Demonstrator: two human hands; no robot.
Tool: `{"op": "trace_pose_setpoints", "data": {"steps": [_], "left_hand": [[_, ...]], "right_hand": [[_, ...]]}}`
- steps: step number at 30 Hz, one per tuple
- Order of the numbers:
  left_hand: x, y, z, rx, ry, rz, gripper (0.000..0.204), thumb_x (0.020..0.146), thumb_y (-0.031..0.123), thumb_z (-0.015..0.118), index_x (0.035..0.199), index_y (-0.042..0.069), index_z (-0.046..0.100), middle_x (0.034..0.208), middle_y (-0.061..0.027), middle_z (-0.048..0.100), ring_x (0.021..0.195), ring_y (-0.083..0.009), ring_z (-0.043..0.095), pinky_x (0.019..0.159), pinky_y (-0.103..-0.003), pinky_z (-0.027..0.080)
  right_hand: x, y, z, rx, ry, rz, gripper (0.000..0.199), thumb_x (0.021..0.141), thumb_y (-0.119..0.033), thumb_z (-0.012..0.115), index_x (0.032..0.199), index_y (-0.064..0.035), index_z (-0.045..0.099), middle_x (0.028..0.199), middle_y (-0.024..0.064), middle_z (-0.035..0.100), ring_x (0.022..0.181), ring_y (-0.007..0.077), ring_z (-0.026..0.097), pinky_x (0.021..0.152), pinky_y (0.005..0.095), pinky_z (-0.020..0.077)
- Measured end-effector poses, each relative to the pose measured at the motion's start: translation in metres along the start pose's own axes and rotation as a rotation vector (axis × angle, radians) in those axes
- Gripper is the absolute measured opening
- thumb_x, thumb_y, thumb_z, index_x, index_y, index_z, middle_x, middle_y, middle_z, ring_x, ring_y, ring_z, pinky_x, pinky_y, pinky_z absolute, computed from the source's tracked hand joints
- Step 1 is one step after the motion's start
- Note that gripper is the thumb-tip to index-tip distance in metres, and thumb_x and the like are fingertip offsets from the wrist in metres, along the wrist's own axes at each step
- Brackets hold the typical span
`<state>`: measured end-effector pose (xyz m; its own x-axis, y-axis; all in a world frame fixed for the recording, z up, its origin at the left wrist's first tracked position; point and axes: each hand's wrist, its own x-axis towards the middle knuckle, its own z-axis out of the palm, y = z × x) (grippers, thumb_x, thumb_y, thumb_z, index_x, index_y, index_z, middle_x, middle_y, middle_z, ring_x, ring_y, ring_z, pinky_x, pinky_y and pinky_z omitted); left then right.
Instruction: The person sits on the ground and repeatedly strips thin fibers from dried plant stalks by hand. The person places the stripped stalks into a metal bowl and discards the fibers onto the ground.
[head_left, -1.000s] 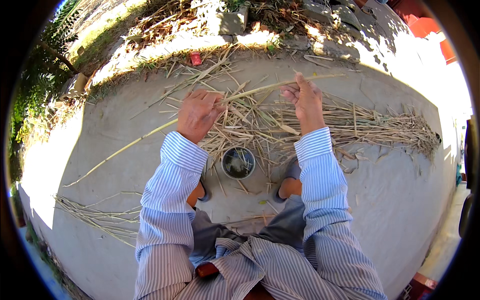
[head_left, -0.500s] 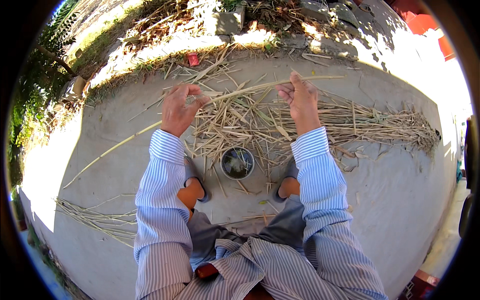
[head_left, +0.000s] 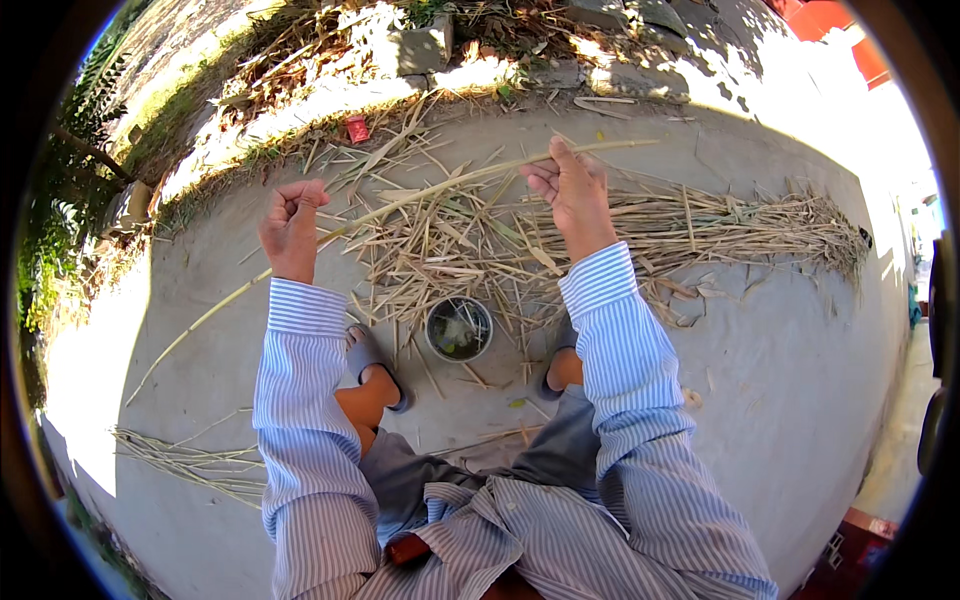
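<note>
My right hand point(head_left: 572, 195) pinches a long, thin, pale green-yellow stalk point(head_left: 440, 188) close to its thicker right end. The stalk slants down to the left in a gentle bow, and its thin tip reaches low at the far left. My left hand point(head_left: 292, 228) is closed, fingers curled against the thumb, above the stalk's left half. The stalk passes behind it near the wrist, and whatever the fingers hold, if anything, is hidden. Under the stalk lies a heap of dry husks and leaf pieces point(head_left: 430, 250).
A round container of dark liquid point(head_left: 459, 328) stands between my feet. To the right stretches a large bundle of dry stalks point(head_left: 740, 228). Several thin, bare stalks point(head_left: 190, 462) lie at the lower left. A red packet point(head_left: 357, 129) and stone blocks point(head_left: 424, 48) sit at the far edge.
My left hand has moved left along the stalk, away from my right hand, and its fingers have curled in. My right hand still pinches the stalk. The whole view has shifted slightly.
</note>
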<state>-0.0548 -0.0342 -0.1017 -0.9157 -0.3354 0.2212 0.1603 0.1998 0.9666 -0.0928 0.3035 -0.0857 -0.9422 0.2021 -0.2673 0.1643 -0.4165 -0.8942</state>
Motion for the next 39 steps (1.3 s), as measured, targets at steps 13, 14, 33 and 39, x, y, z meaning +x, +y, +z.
{"op": "trace_pose_setpoints", "data": {"steps": [13, 14, 33, 39], "left_hand": [[-0.020, 0.015, 0.025, -0.083, -0.034, -0.051, 0.023, 0.079, 0.013, 0.073, 0.094, -0.001, 0.062, 0.079, -0.0076, 0.067, 0.072, -0.0226, 0.063, 0.064, -0.030, 0.048], [-0.015, 0.013, 0.020, -0.036, -0.028, -0.043, 0.024, 0.080, 0.015, 0.073, 0.094, -0.001, 0.062, 0.078, -0.0075, 0.067, 0.073, -0.0231, 0.063, 0.065, -0.030, 0.048], [-0.016, 0.058, 0.019, 0.507, -0.422, 0.418, 0.011, 0.076, 0.013, 0.072, 0.080, 0.005, 0.065, 0.071, -0.0081, 0.062, 0.070, -0.0253, 0.061, 0.063, -0.036, 0.046], [-0.031, 0.061, 0.072, 0.721, -0.258, 0.773, 0.019, 0.074, 0.015, 0.073, 0.089, 0.006, 0.065, 0.081, -0.0057, 0.065, 0.080, -0.0235, 0.061, 0.071, -0.037, 0.046]], "right_hand": [[0.000, -0.003, -0.005, -0.017, 0.023, -0.001, 0.036, 0.091, -0.025, 0.063, 0.102, 0.0073, 0.050, 0.086, 0.0188, 0.064, 0.079, 0.0256, 0.069, 0.060, 0.0244, 0.0575], [0.001, -0.003, -0.005, -0.016, 0.010, -0.004, 0.037, 0.091, -0.025, 0.063, 0.103, 0.0076, 0.050, 0.087, 0.0193, 0.064, 0.080, 0.0257, 0.069, 0.061, 0.0247, 0.0575], [-0.009, -0.013, -0.003, -0.025, -0.154, 0.080, 0.028, 0.091, -0.025, 0.063, 0.096, 0.0002, 0.052, 0.089, 0.0174, 0.065, 0.086, 0.0251, 0.068, 0.066, 0.0271, 0.0584], [-0.027, 0.006, 0.022, 0.021, -0.165, 0.091, 0.036, 0.093, -0.027, 0.059, 0.103, 0.0061, 0.048, 0.093, 0.0210, 0.064, 0.085, 0.0268, 0.068, 0.069, 0.0293, 0.0579]]}}
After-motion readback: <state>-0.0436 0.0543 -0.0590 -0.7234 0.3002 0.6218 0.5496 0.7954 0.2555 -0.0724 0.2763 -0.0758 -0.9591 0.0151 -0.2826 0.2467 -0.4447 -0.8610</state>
